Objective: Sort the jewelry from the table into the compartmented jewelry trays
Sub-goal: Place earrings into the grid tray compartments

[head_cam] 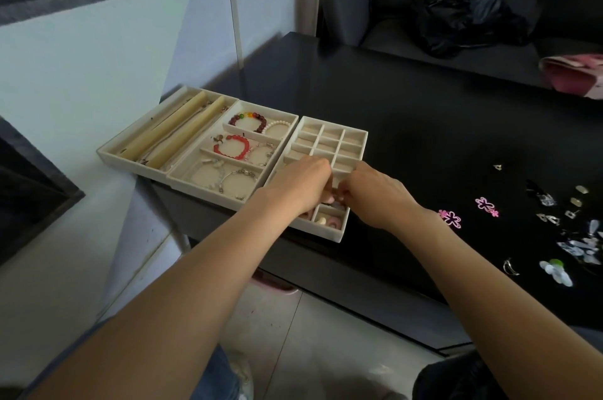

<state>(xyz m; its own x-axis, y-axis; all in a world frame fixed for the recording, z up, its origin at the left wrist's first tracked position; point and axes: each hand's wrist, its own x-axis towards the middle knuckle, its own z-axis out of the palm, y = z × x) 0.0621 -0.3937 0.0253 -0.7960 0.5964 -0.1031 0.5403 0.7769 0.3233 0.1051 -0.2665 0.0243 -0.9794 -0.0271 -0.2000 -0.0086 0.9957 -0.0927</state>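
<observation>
Both hands meet over small-grid tray (pixel 329 138) at black table (pixel 408 125) edge. Left hand (pixel 301 182) and right hand (pixel 372 192) have fingers curled inward; whether they hold anything cannot be told. Loose jewelry (pixel 551 220) lies well right. Bracelet tray (pixel 235 155) sits beside the grid tray on its left.

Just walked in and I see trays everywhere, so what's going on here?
A person is sorting jewelry into beige trays on a black table. Both hands, left hand and right hand, meet over the small-grid tray, fingers curled together on something too small to make out. The middle tray already holds bead bracelets. Loose pieces, including pink flower earrings, still lie on the table to the right.
</observation>
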